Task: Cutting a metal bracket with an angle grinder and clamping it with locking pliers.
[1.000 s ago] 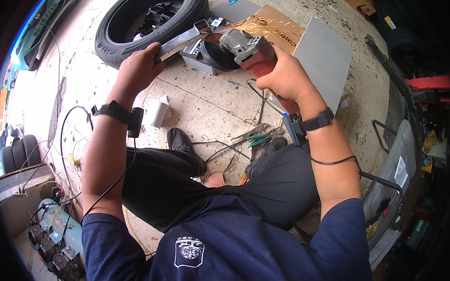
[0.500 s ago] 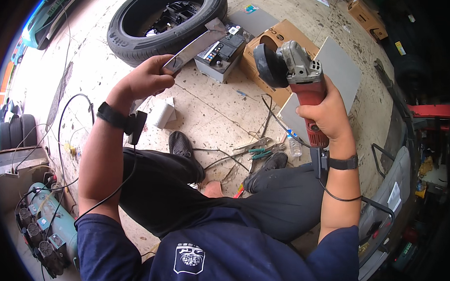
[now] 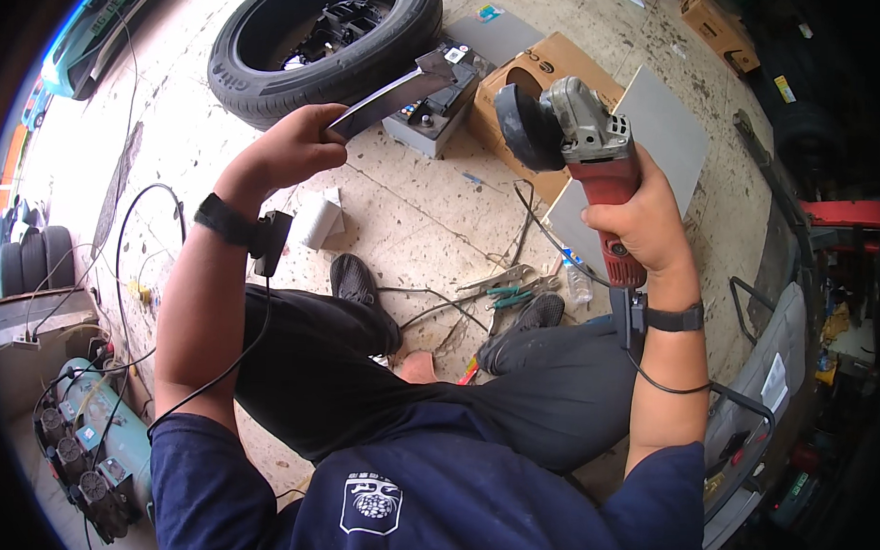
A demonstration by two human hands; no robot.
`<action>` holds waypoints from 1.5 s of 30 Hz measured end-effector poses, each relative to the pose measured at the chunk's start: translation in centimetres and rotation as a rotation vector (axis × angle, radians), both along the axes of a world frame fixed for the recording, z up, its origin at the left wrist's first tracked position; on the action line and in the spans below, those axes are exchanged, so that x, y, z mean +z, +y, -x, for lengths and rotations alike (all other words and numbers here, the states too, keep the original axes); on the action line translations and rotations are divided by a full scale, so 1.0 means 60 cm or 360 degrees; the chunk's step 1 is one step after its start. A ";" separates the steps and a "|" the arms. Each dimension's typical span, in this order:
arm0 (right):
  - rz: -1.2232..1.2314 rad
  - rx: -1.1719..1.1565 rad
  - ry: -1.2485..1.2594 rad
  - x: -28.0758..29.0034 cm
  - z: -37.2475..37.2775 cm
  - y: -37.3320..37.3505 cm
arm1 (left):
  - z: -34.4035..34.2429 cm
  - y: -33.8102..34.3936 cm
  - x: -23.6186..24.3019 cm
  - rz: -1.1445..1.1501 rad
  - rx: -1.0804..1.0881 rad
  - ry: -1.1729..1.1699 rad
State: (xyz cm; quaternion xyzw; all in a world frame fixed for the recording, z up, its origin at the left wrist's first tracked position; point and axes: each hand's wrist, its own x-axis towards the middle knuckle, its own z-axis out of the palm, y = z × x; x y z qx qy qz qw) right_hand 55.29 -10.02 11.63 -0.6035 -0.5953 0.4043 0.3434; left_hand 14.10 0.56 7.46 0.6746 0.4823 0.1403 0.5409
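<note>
My left hand is closed round one end of a flat, shiny metal strip, whose wider far end reaches over a car battery. In my right hand is a red and grey angle grinder, gripped by its body with the head up. A dark round disc or cup sits on the grinder's head, facing left toward the strip. Strip and grinder are apart. Whether the disc is spinning, I cannot tell.
A tyre lies beyond my left hand. Behind the grinder are a cardboard box and a pale board. Pliers, cables and a plastic bottle lie by my feet. An air compressor stands at lower left.
The metal strip has tilted in my left hand, so its face now looks darker and narrower. The grinder has barely moved.
</note>
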 end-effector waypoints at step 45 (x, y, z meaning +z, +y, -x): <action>0.0042 0.0128 -0.0255 -0.027 0.082 0.027 | -0.045 -0.010 0.008 -0.1111 -0.0018 0.1146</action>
